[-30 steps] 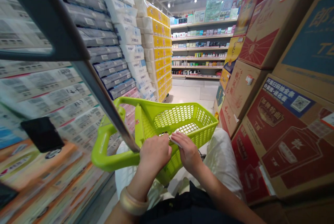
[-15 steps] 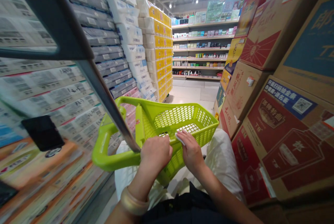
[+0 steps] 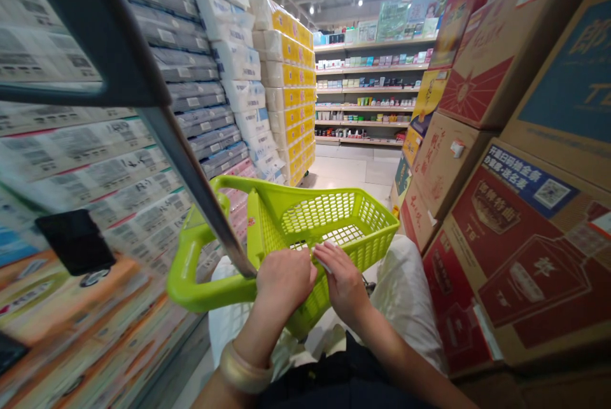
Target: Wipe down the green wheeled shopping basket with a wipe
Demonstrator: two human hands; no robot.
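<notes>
A lime-green shopping basket (image 3: 375,247) with perforated sides stands in front of me between my knees. My left hand (image 3: 286,278) is closed over its near rim, beside the foot of the metal pull-handle rod (image 3: 198,186). The fingertips are hidden from view. Just to the right, my right hand (image 3: 344,278) lies over the same rim, fingers bent together. A small folded white cloth or wipe (image 3: 323,261) shows beneath these fingers, pressed to the rim. The basket's looped green handle (image 3: 203,294) extends to the left.
Stacked tissue packs (image 3: 291,97) line the left side. A black phone (image 3: 76,240) lies on an orange pack there. Cardboard cartons (image 3: 520,256) are piled close on the right. Shelves of small products (image 3: 370,88) stand at the aisle's far end, beyond a pale floor (image 3: 353,167).
My right hand has slid a little left along the rim with the white cloth, closer to my left hand. The left hand and basket have stayed nearly in place.
</notes>
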